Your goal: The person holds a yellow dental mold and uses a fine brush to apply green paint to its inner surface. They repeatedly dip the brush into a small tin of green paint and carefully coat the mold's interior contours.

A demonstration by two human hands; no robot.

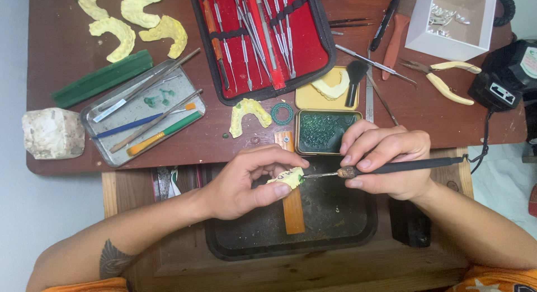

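A dark red-brown work table (391,110) is spreading across the top of the view, and a lower wooden bench (313,269) is sitting against its near edge, carrying a black tray (358,236) with an orange wooden block (292,208) lying across it. On the table an open red-lined instrument case (313,51) is lying full of slim metal tools, with a grey metal tray (100,121) of brushes to one side, a white open box (425,23) at the far corner and a rough white stone lump (53,133) near the table's edge. Several yellow dental casts (134,20) are lying at the far corner, and a small green-filled tin (324,131) is sitting just beyond the hands. Over the black tray the left hand (246,183) is pinching a small yellow dental cast (288,177) between thumb and fingers, holding it above the orange block. The right hand (386,160) is gripping a black-handled pointed tool (403,166) like a pen, its metal tip touching the cast's side. The two hands are working close together, only the tool's tip bridging them.
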